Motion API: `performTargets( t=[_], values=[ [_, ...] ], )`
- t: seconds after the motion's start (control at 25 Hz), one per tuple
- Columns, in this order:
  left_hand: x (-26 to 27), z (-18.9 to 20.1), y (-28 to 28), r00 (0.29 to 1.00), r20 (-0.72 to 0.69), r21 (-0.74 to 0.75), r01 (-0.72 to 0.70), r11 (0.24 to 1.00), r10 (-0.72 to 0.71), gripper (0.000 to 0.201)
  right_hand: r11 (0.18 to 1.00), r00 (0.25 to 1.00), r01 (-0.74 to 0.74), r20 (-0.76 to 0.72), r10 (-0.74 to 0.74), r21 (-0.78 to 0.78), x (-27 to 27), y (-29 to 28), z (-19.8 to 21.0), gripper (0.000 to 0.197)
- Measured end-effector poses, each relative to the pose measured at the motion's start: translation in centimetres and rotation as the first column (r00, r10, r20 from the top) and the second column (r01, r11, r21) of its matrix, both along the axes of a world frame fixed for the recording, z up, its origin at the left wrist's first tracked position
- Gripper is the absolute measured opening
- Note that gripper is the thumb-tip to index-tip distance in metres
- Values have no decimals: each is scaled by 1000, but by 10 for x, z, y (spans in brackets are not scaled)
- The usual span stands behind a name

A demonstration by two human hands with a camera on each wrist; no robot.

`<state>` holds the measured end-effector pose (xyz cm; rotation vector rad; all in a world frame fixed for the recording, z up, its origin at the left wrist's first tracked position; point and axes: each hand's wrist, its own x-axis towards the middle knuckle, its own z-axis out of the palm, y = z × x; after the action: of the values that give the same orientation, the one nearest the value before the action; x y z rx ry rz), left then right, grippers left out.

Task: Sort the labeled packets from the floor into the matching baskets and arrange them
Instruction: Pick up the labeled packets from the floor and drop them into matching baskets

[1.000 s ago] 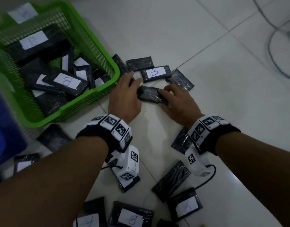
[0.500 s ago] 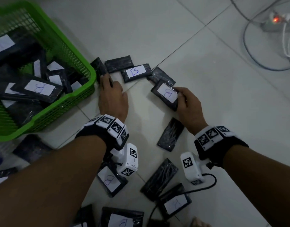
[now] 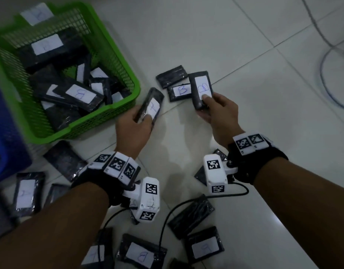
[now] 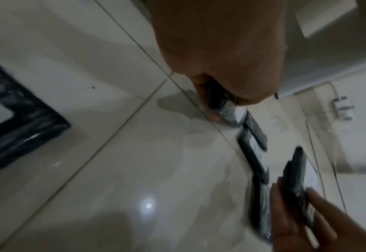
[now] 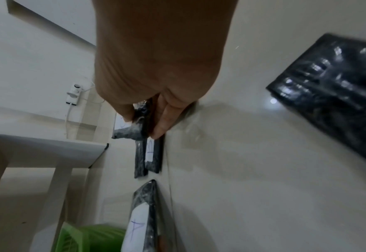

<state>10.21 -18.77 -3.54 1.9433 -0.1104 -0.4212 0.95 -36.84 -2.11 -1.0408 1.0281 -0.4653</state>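
The left hand [image 3: 135,128] is lifted over the floor [image 3: 245,117], its grip pinching a black packet marked A [image 3: 151,105], thumb pressed on the white label and fingers curled behind. The right hand [image 3: 218,111] pinches a black packet marked B [image 3: 201,90] the same way, thumb on the lower end of its label. Both packets are raised off the tiles with their labels facing up.

At ten o'clock from the left hand stands the green basket [image 3: 116,55], holding a loose heap of black packets, several showing a B. The A packet hangs just beside its near corner. A blue basket [image 3: 6,144] sits at the far nine o'clock edge.

Directly behind the two held packets, at twelve o'clock, another B packet [image 3: 179,92] and an unlabelled-side packet [image 3: 172,76] lie flat, touching. More packets lie scattered at six o'clock, under the wrists.
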Motion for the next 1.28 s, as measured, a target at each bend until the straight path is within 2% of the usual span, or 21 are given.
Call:
performTargets(
  t=[0.04, 0.12, 0.16, 0.24, 0.44, 0.56, 0.68, 0.8, 0.96, 1.08, 1.16, 1.28],
  values=[
    [2, 3, 8, 992, -113, -37, -55, 998, 50, 11, 1000, 1000, -9, -1, 9, -5, 8, 4, 3, 25],
    [4, 12, 23, 929, -352, -123, -169, 978, 117, 11, 1000, 1000, -13, 2, 13, -12, 22, 13, 9, 26],
    [5, 19, 32, 898, -423, -157, -203, 967, 120, 13, 1000, 1000, -21, 1, 21, -14, 28, 19, 12, 27],
    [4, 31, 48, 877, -468, -203, -226, 953, 108, 11, 998, 999, -48, -2, 48, -26, 38, 31, 16, 25],
    [4, 61, 99, 918, -364, -183, -235, 955, 156, 8, 983, 989, -147, -11, 146, -111, 62, 65, 34, 19],
    [13, 78, 130, 904, -324, -215, -357, 909, 279, 12, 964, 980, -192, 5, 196, -184, 82, 84, 48, 16],
    [27, 90, 160, 830, -300, -272, -548, 791, 471, 10, 926, 955, -276, 31, 294, -256, 100, 109, 61, 13],
    [40, 89, 197, 746, -248, -256, -666, 701, 618, 14, 840, 898, -408, 8, 439, -357, 112, 144, 68, 15],
    [55, 73, 262, 565, -126, -161, -823, 545, 815, 33, 707, 787, -572, -34, 617, -416, 127, 200, 60, 19],
    [66, 59, 298, 563, 24, -39, -825, 564, 826, 34, 616, 721, -633, -67, 690, -469, 130, 235, 52, 28],
    [78, 55, 307, 600, 77, 34, -800, 599, 796, 36, 580, 702, -644, -83, 707, -500, 132, 248, 52, 28],
    [104, 45, 310, 703, 155, 137, -711, 689, 694, 42, 543, 736, -611, -162, 657, -576, 147, 249, 49, 30]
  ],
)
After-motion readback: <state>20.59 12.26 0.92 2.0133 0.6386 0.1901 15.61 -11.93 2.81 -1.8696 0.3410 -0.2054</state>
